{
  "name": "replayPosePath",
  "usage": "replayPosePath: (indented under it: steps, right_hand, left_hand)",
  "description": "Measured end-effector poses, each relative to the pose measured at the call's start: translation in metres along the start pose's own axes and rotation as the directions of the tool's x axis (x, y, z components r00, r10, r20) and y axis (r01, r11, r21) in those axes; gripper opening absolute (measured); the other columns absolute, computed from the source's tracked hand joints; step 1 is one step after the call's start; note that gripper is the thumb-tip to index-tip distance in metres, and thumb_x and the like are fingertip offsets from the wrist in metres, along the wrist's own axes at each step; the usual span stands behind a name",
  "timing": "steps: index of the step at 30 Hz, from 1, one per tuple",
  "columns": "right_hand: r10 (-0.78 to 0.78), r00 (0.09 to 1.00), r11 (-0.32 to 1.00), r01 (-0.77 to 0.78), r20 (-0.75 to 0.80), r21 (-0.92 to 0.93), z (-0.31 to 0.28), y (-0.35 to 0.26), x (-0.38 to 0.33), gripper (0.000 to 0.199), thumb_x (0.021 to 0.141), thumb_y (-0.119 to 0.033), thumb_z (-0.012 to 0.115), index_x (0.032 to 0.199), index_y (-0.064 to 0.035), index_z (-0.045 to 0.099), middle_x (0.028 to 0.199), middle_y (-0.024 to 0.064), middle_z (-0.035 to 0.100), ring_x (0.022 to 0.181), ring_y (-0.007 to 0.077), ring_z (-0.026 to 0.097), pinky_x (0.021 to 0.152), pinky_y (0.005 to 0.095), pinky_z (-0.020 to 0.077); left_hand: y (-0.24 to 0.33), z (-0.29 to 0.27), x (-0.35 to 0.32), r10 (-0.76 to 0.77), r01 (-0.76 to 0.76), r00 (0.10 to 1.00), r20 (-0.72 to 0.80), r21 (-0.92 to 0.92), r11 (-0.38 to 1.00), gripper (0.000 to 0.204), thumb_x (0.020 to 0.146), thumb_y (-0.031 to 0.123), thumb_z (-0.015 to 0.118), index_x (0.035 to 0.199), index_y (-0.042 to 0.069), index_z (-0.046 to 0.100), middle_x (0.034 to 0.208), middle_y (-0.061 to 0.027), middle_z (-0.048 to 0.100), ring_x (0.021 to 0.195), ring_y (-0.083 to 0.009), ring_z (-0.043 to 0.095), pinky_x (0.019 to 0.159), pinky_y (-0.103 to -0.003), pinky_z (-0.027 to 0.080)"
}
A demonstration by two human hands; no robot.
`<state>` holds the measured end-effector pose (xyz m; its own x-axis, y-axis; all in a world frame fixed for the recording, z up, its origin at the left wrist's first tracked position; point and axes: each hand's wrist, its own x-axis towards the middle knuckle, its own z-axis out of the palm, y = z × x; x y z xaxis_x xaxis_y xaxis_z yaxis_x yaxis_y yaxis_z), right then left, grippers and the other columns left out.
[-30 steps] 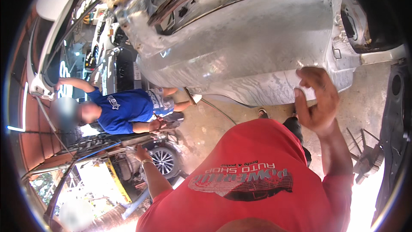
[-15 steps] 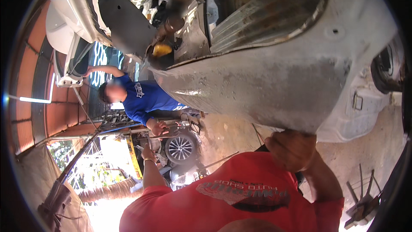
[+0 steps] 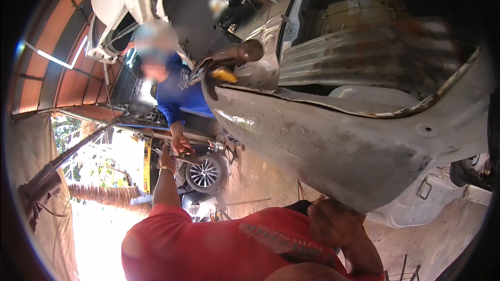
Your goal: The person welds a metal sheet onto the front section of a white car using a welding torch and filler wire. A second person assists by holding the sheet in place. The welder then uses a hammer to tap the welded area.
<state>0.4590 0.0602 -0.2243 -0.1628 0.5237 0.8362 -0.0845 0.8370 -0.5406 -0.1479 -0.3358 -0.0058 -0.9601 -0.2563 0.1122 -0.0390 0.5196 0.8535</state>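
In the head view, a stripped grey car panel [image 3: 333,140] is seen overhead, its lower edge met by the right hand [image 3: 333,224], which is closed in a loose fist against it; whether anything is gripped cannot be told. The left hand [image 3: 167,157] is stretched out to the left, fingers extended, touching a co-worker's hand [image 3: 181,143]; nothing is seen held in it. The panel appears to be steadied from below, and a firmer hold under its edge would be called for next. A rusty edge [image 3: 375,112] runs along the panel's top. Open floor [image 3: 260,182] is left beneath, with a wheel [image 3: 204,174] near.
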Motion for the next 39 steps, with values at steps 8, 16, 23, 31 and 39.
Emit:
replayPosePath:
  steps: [8,16,23,31,39]
  right_hand:
    - [0.119,0.976,0.979,-0.085,0.185,-0.183,-0.007,-0.01,-0.006,0.019,0.079,-0.009,0.068,0.097,-0.0111,0.075,0.086,0.0059,0.074,0.074,0.0196,0.07,0.071,0.0302,0.0517]
    - [0.331,0.932,0.935,-0.302,0.148,-0.187,-0.002,-0.029,0.017,0.017,0.092,0.001,0.064,0.105,-0.0018,0.074,0.088,0.0135,0.074,0.075,0.0307,0.073,0.069,0.0394,0.0574]
    - [0.469,0.853,0.881,-0.433,0.229,-0.189,0.018,-0.077,0.072,0.017,0.095,0.001,0.067,0.111,0.001,0.072,0.099,0.0152,0.074,0.088,0.0251,0.075,0.08,0.0348,0.059]
    - [0.184,0.777,0.955,0.004,0.602,-0.297,0.115,-0.171,0.121,0.063,0.086,-0.005,0.077,0.146,-0.0119,0.06,0.143,0.0164,0.058,0.136,0.0348,0.057,0.114,0.0499,0.0467]
    - [0.227,0.372,0.822,0.422,0.9,-0.382,0.145,-0.228,0.111,0.075,0.094,-0.015,0.067,0.164,-0.009,0.042,0.117,0.019,0.069,0.109,0.0329,0.072,0.119,0.0633,0.0346]
  left_hand:
    - [-0.052,0.005,0.015,0.301,-0.112,0.9,-0.316,0.499,0.86,0.11,0.071,0.077,0.087,0.135,-0.008,0.059,0.123,-0.0224,0.073,0.104,-0.0341,0.074,0.089,-0.042,0.059]
    - [-0.091,0.037,-0.013,0.012,-0.032,0.999,-0.052,-0.414,0.91,0.038,0.087,0.019,0.086,0.111,-0.009,0.076,0.105,-0.0114,0.077,0.085,-0.0223,0.074,0.076,-0.039,0.06]
    - [-0.041,0.028,-0.095,0.798,-0.787,0.602,0.029,0.195,0.586,0.042,0.082,0.025,0.086,0.108,-0.006,0.074,0.096,-0.027,0.078,0.09,-0.0431,0.077,0.078,-0.046,0.061]
    - [0.015,0.005,-0.179,0.58,-0.262,0.43,0.692,-0.519,0.814,0.031,0.088,0.01,0.09,0.113,-0.002,0.076,0.09,-0.0004,0.076,0.078,-0.0075,0.067,0.068,-0.026,0.052]
    - [0.054,0.076,-0.244,0.416,0.105,-0.158,0.896,-0.403,0.909,0.05,0.097,0.043,0.083,0.112,-0.003,0.076,0.081,-0.0006,0.069,0.07,-0.0072,0.058,0.061,-0.026,0.044]
